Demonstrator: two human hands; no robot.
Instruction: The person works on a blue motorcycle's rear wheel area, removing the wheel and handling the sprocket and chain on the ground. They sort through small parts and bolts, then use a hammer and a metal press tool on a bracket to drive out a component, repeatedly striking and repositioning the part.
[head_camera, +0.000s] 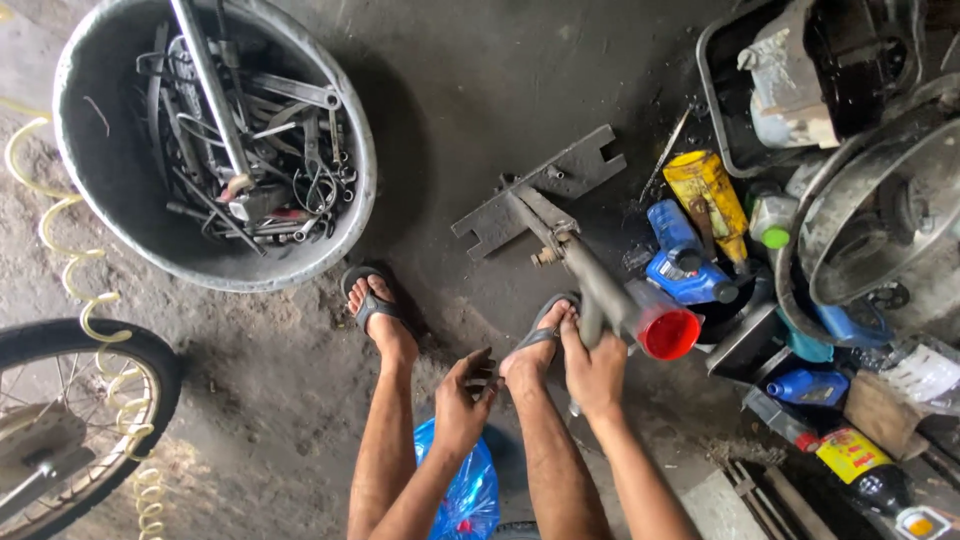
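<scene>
Oil-stained concrete floor (480, 90) runs under sandalled feet. Right hand (595, 375) is wrapped tight round a grey metal tube (600, 290) jutting from a flat steel bracket (530, 200); a red cup (668, 332) sits just beside it. Left hand (462, 400) is curled round a small dark piece near the right foot. Judging by this, it's the gripping stage, steadying is needed. Bottles (690, 255) crowd the right; open floor lies between bracket and tool tub (215, 140).

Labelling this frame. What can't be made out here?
Head view only:
- Left hand: small dark thing in its fingers, too small to identify.
- Right hand: grips a grey tube; the palm hides the tube's end.
- Wheel: cut off by the left edge.
- Basin: tools tangled, single ones unclear.
- Blue bag: contents hidden by forearms.
</scene>
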